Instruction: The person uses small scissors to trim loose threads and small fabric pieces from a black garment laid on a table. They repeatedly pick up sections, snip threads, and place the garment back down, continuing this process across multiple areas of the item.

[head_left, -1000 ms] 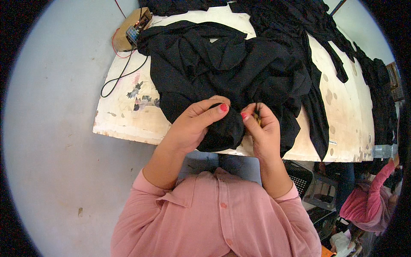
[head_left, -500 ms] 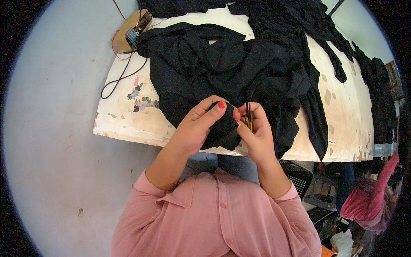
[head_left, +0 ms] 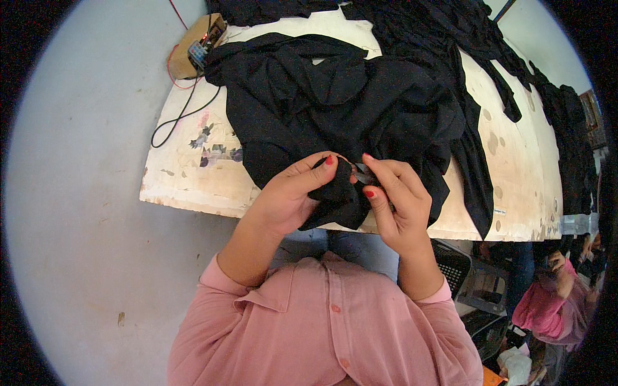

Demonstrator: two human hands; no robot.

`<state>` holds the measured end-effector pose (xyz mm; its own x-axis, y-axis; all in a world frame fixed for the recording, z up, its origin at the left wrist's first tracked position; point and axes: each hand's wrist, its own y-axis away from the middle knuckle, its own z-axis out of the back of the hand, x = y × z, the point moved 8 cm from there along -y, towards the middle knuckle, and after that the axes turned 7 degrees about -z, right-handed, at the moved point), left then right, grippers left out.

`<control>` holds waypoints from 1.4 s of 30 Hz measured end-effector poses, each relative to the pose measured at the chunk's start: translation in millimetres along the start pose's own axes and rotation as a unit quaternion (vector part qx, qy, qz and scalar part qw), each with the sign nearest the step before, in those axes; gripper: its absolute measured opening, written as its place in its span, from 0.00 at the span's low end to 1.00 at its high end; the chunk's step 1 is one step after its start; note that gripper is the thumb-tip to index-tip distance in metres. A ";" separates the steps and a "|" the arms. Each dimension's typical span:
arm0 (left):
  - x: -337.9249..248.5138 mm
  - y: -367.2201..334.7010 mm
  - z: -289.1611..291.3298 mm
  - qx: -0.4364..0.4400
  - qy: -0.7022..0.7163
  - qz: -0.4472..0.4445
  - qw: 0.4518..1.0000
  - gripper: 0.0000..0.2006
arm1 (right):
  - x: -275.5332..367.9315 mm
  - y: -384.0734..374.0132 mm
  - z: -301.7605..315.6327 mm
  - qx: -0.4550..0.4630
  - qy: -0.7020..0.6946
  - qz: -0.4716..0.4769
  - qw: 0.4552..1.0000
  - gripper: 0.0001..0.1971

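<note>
My left hand (head_left: 288, 195) pinches a folded edge of black cloth (head_left: 335, 199) between thumb and fingers, just above the table's near edge. Close to its fingertips is my right hand (head_left: 402, 198), with thumb and forefinger closed on small thread snips (head_left: 364, 175). Their grey blades point left and meet the cloth's edge beside the left fingers. The handle is mostly hidden by the right hand. From the held edge, the rest of the black cloth spreads in loose folds across the table.
The worn, pale table (head_left: 187, 186) has more black garments (head_left: 418, 32) heaped at its far and right sides. A cardboard box (head_left: 187, 61) with electronics and a looping black cable stands at the far left. At right are a dark plastic chair (head_left: 450, 264) and another person (head_left: 557, 309) in pink.
The snips have turned from upright to pointing left, with blades now at the cloth. My right hand has shifted slightly right and its grip has changed. The person at right has lowered an arm.
</note>
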<state>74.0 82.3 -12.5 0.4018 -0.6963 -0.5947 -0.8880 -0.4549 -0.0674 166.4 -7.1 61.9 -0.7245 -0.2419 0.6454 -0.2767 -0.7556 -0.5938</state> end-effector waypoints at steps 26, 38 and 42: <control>2.5 1.0 -4.3 0.026 0.017 0.008 0.999 0.13 | -10.1 0.9 -5.6 0.068 -0.123 -0.057 0.989 0.15; 5.1 1.4 -1.5 0.029 -0.003 0.006 1.000 0.13 | -5.5 -0.8 -6.5 0.077 -0.142 -0.054 0.985 0.14; 3.8 3.0 -3.4 0.014 -0.027 0.015 0.999 0.13 | -8.9 -1.4 -4.6 0.074 -0.141 -0.062 0.985 0.13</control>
<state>73.6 76.4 -12.3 0.3635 -0.6782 -0.6387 -0.9054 -0.4185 -0.0709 170.3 -1.1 54.8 -0.4801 -0.2858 0.8294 -0.2425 -0.8654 -0.4385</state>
